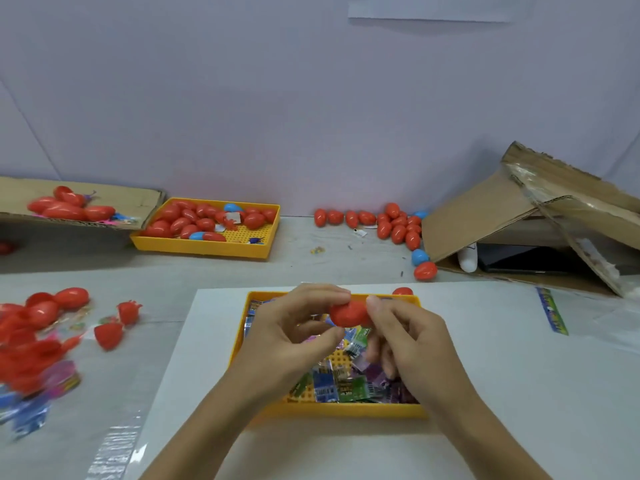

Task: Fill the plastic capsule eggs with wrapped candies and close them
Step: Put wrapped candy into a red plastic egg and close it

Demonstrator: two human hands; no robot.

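Fig.: Both hands hold one red capsule egg (349, 314) over the candy tray (239, 341), prob. mid-closure.

The left hand (294, 327) pinches the egg's left end betw. thumb and fingertips; the right hand (405, 336) pinches the right end, so each grip is closed on one half and the two can be pressed together (whether the seam is fully shut cannot be told). The egg is held directly above the wrapped candies (343, 382), likely so any dropped piece falls back into the tray, w/ the supply within reach. The tray sits on a white sheet (485, 358) on the surface. Closed-looking eggs lie in a far yellow tray (207, 247) and in a loose row (388, 223) by the wall, apart from the working area; more red eggs (52, 306) lie at left, near a cardboard box (502, 216) at right.
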